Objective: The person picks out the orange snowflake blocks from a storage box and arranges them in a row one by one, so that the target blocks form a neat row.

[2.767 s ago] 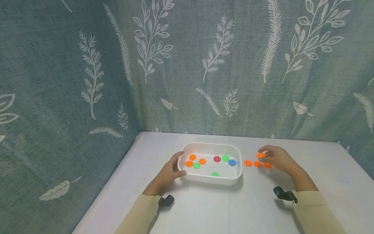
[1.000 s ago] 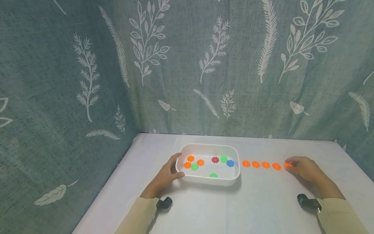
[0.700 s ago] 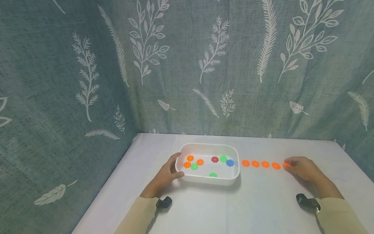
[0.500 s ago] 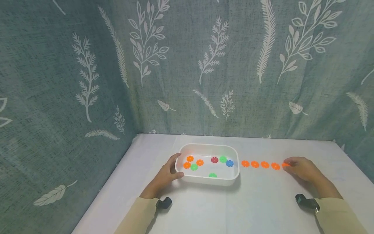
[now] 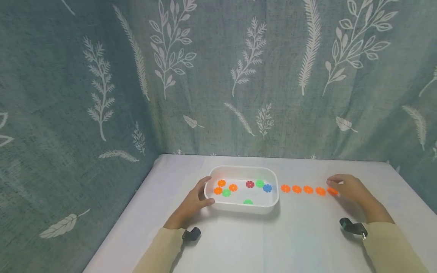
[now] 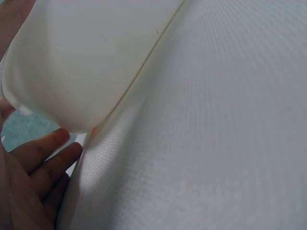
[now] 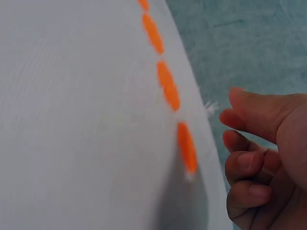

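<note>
A white plastic tub (image 5: 240,207) stands mid-table in the head view. My left hand (image 5: 192,201) grips its left end, thumb by the front rim and fingers round the back corner. In the left wrist view the tub's side (image 6: 96,57) shows above the left fingers (image 6: 50,163). Right of the tub, several orange flower-shaped discs lie in a row, ending in the rightmost disc (image 5: 332,191). Just above that disc is my right hand (image 5: 349,189), apart from it. Its fingers (image 7: 244,163) are loosely bent with nothing between them in the right wrist view.
Inside the tub lie orange discs (image 5: 233,187), green discs (image 5: 226,193), a red disc (image 5: 250,184) and a blue disc (image 5: 267,188). A white cloth (image 5: 239,242) covers the table. Leaf-patterned curtains (image 5: 205,76) hang behind it and on the left.
My right hand carried an orange disc rightward and set it down at the row's right end. It has since let go and lifted slightly. My left hand stays on the tub.
</note>
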`<control>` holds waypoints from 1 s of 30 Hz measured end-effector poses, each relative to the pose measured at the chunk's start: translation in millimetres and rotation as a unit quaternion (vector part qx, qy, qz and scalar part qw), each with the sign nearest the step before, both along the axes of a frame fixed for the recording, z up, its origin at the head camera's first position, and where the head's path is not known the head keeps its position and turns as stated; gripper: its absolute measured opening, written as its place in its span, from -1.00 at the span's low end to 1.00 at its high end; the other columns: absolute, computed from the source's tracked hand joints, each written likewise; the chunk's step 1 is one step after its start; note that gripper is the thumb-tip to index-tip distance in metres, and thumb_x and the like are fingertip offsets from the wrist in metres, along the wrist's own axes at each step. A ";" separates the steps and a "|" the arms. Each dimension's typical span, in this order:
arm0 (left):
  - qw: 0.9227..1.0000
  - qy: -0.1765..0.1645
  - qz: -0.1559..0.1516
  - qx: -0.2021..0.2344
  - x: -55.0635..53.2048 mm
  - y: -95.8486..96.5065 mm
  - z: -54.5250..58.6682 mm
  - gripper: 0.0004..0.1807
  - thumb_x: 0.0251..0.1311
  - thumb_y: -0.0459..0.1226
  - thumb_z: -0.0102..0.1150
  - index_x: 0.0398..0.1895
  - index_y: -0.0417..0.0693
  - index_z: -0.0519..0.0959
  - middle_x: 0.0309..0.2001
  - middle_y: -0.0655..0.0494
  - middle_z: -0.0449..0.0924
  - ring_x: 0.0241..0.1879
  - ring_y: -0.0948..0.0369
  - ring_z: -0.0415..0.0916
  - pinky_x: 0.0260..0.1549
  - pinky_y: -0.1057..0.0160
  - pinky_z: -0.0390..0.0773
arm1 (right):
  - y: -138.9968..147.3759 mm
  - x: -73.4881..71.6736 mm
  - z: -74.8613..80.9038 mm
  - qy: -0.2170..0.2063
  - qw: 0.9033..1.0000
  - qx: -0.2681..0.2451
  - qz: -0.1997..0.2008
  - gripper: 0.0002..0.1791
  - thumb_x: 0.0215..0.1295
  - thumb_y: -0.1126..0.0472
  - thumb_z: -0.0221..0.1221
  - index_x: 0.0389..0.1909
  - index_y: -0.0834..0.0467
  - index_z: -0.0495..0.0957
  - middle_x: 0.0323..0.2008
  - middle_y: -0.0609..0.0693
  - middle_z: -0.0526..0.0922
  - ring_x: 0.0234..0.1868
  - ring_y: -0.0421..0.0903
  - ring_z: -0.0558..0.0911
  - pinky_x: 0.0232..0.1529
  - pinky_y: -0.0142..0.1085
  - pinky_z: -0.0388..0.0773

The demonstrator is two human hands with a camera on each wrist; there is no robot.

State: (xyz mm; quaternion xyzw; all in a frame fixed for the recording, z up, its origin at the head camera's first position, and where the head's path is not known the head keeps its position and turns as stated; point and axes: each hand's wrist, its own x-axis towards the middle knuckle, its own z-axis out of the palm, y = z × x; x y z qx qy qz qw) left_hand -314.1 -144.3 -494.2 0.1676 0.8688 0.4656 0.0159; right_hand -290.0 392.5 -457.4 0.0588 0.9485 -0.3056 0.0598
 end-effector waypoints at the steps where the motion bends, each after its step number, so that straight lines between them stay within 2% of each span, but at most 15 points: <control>1: 1.000 0.002 -0.002 0.003 -1.0 -1.2 0.1 -0.02 -0.02 0.06 0.44 0.48 0.30 0.13 0.49 0.04 0.08 0.44 0.00 0.06 0.31 -0.23 0.06 | -4.1 -2.8 3.0 0.002 1.000 0.000 0.005 -0.34 0.41 -0.11 0.08 0.23 0.37 0.39 0.22 0.45 0.35 0.21 0.45 0.27 0.12 0.33 0.29; 7: 1.000 0.003 -0.001 0.014 -5.1 -6.0 -1.5 -0.03 -0.04 0.06 0.46 0.46 0.31 0.16 0.49 0.02 0.10 0.44 -0.02 0.06 0.32 -0.24 0.03 | -38.9 -15.9 15.5 0.041 0.998 -0.006 0.054 -0.46 0.41 -0.01 0.11 0.16 0.36 0.46 0.08 0.40 0.48 0.07 0.34 0.45 0.01 0.19 0.47; 12: 1.000 0.000 0.010 0.002 -2.4 -6.4 -6.0 0.01 -0.07 0.11 0.46 0.47 0.28 0.15 0.46 -0.07 0.13 0.41 -0.08 0.11 0.27 -0.31 0.08 | -73.6 -21.4 21.3 0.069 0.994 -0.004 0.086 -0.54 0.40 0.03 0.14 0.11 0.30 0.53 0.03 0.32 0.55 0.03 0.27 0.50 0.00 0.17 0.49; 17: 1.000 -0.005 0.012 0.006 2.1 -5.1 -10.3 -0.01 -0.06 0.11 0.45 0.47 0.33 0.15 0.45 -0.05 0.16 0.41 -0.06 0.14 0.26 -0.29 0.13 | -106.6 -27.1 31.3 0.067 0.992 -0.010 0.107 -0.59 0.39 0.03 0.14 0.09 0.23 0.56 0.00 0.24 0.58 0.01 0.21 0.52 -0.03 0.13 0.52; 22: 1.000 -0.005 0.008 0.012 3.4 -6.5 -11.9 -0.03 -0.03 0.06 0.46 0.46 0.35 0.15 0.46 -0.04 0.15 0.41 -0.05 0.12 0.28 -0.27 0.08 | -137.1 -35.4 39.9 0.076 0.988 -0.023 0.133 -0.59 0.40 0.04 0.13 0.12 0.21 0.55 0.00 0.18 0.59 0.00 0.16 0.53 -0.03 0.07 0.54; 30: 1.000 -0.006 -0.007 0.021 -2.1 -6.5 -3.5 -0.03 -0.04 0.08 0.45 0.46 0.37 0.15 0.46 -0.01 0.16 0.42 -0.01 0.11 0.32 -0.25 0.03 | -182.6 -43.0 47.2 0.076 0.987 -0.050 0.134 -0.62 0.37 0.03 0.17 0.12 0.12 0.57 -0.07 0.08 0.60 -0.08 0.06 0.53 -0.04 -0.04 0.58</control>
